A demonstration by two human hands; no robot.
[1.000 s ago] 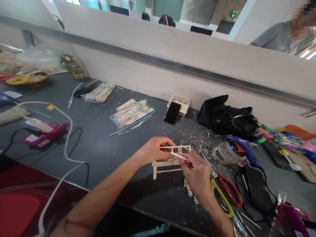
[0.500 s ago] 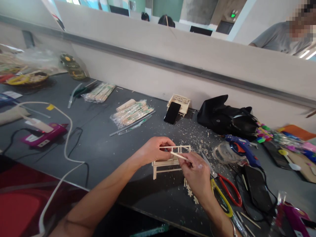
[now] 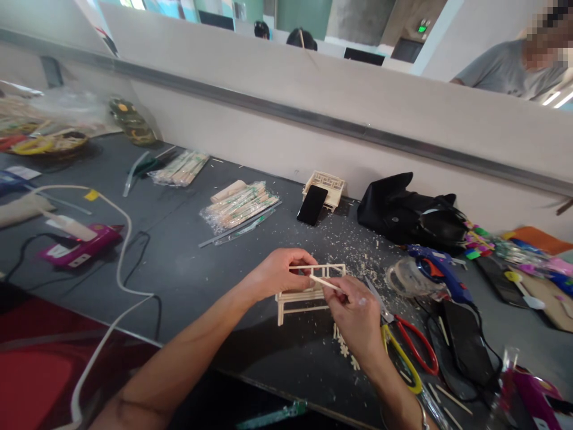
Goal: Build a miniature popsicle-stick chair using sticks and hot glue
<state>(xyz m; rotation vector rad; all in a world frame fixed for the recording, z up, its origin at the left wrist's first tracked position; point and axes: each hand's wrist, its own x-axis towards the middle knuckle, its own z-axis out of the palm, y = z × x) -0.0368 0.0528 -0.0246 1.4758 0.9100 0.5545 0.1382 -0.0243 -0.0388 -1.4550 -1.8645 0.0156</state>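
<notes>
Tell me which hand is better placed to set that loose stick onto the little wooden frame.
Probably the right hand: it already pinches the thin stick, whose tip lies against the small wooden frame. The left hand grips the frame's top rail, steadying it on the table.

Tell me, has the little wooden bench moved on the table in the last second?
No. The little wooden bench sits in the same spot, level with the phone behind it; the left hand holds its back rail as before.
</notes>
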